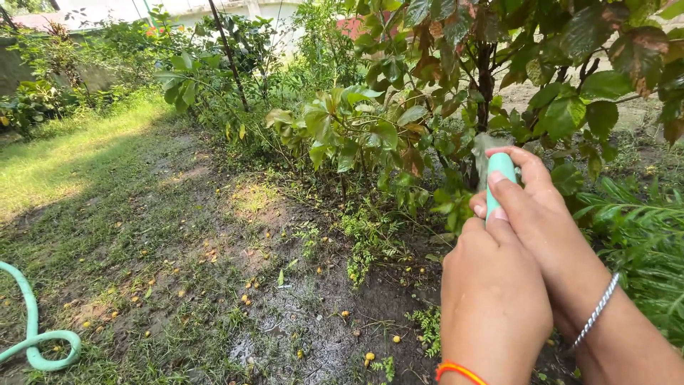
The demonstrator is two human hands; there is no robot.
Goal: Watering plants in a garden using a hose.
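Pale green plastic shows between both hands: the end of a hose nozzle (500,171), smooth and rounded at the tip, most of it hidden by fingers. The left hand (493,299) is wrapped around the lower part, its back to the camera, an orange thread at the wrist. The right hand (541,207) closes over the top from the other side, fingertips pressing the nozzle's end, a thin silver bracelet on that wrist. So both hands are shut on the one thing, pressed close together, at the right of the view and just in front of a leafy shrub (442,107). A faint blur at the tip may be water, though I cannot tell for sure. The main risk, as I judge it, is slip: wet smooth plastic gripped mostly by fingertips could twist or jump if pressure rises, sending a jet sideways onto the hands or away from the shrub. The ground (299,335) below looks dark and muddy, dotted with small yellow fallen fruit (369,356), so footing could go too. A green hose (32,342) of the same shade loops across the grass at far left; a tug or a kink there could jerk the nozzle.
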